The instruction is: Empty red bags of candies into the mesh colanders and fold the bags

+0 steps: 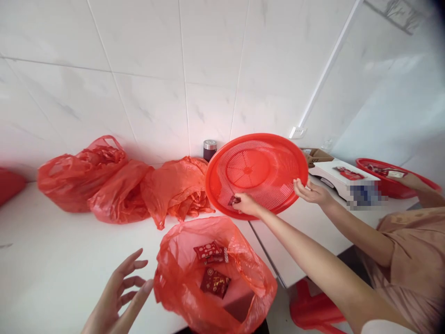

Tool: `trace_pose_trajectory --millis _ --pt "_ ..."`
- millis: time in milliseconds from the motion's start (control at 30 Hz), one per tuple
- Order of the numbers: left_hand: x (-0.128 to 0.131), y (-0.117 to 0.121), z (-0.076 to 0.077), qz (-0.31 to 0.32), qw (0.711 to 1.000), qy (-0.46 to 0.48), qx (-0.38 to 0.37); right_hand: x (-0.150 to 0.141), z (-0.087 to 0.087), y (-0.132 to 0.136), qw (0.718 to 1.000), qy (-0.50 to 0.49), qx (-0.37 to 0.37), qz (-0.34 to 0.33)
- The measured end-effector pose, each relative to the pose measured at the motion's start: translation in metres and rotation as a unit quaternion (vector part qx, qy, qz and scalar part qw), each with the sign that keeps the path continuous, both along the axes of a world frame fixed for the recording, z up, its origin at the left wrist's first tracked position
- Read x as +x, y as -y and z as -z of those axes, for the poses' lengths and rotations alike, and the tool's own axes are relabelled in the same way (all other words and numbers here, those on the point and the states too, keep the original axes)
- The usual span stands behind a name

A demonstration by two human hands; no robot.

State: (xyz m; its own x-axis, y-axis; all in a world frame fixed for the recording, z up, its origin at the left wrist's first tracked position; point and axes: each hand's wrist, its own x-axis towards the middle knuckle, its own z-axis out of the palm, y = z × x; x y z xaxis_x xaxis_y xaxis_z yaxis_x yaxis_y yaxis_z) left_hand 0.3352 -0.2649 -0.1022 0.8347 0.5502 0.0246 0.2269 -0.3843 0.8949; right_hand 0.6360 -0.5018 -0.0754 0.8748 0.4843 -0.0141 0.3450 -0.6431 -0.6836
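My left hand (127, 290) is open with its fingers spread, its thumb at the left edge of an open red plastic bag (255, 290). Inside that bag lie a few small red wrapped packets (216, 282), some with white dots or gold print. Reaching across to the tilted red mesh basket (246, 170), my right hand (246, 204) pinches a small dark red packet (234, 200) just inside the basket's lower rim. A co-worker's hand (309, 191) is at the basket's right rim, fingers partly hidden behind it.
Against the wall lie several red plastic bags (120, 190), two bulging. A dark jar with a silver lid (210, 149) stands behind the basket. To the right are a white scale (333, 176), a cardboard box (318, 155) and a red basin (399, 185) of packets. A red stool (309, 306) stands below.
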Motion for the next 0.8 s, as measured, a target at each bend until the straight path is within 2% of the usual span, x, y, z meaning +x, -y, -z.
trace_pose_trajectory --millis 67,133,167,200,267,367,433,533,600,667,733,800 --pt "-0.002 -0.004 -0.003 0.011 0.999 -0.038 0.000 -0.014 -0.026 0.006 0.999 -0.004 0.036 -0.002" --pt "-0.001 -0.006 -0.007 0.039 0.996 -0.084 -0.010 -0.040 -0.058 0.007 0.996 0.003 0.089 -0.025" --pt "0.001 -0.005 -0.009 0.059 0.993 -0.105 -0.020 -0.058 -0.073 0.005 0.986 -0.005 0.145 -0.080" --pt "0.004 -0.003 -0.011 0.082 0.989 -0.120 -0.031 -0.078 -0.085 0.002 0.976 -0.020 0.171 -0.134" --pt "0.011 0.001 -0.016 0.126 0.983 -0.120 -0.049 -0.117 -0.096 -0.009 0.957 -0.022 0.157 -0.243" --pt "0.017 0.006 -0.024 0.136 0.985 -0.081 -0.064 -0.155 -0.087 -0.026 0.954 0.011 0.033 -0.299" --pt "0.016 0.004 -0.027 0.110 0.988 -0.057 -0.091 -0.159 -0.077 -0.029 0.953 0.043 -0.017 -0.299" --pt "0.010 0.000 -0.025 0.054 0.992 -0.040 -0.104 -0.151 -0.072 -0.020 0.956 0.093 -0.034 -0.276" --pt "0.006 0.002 -0.017 0.017 0.997 -0.056 -0.046 -0.147 -0.073 -0.008 0.954 0.119 -0.071 -0.268" --pt "0.004 0.008 -0.007 0.014 0.995 -0.093 0.032 -0.149 -0.071 0.004 0.937 0.145 -0.136 -0.288" --pt "0.002 0.013 0.003 0.053 0.984 -0.149 0.085 -0.153 -0.064 0.015 0.907 0.180 -0.206 -0.319" --pt "0.001 0.011 0.009 0.105 0.971 -0.190 0.102 -0.153 -0.054 0.025 0.875 0.211 -0.284 -0.330"
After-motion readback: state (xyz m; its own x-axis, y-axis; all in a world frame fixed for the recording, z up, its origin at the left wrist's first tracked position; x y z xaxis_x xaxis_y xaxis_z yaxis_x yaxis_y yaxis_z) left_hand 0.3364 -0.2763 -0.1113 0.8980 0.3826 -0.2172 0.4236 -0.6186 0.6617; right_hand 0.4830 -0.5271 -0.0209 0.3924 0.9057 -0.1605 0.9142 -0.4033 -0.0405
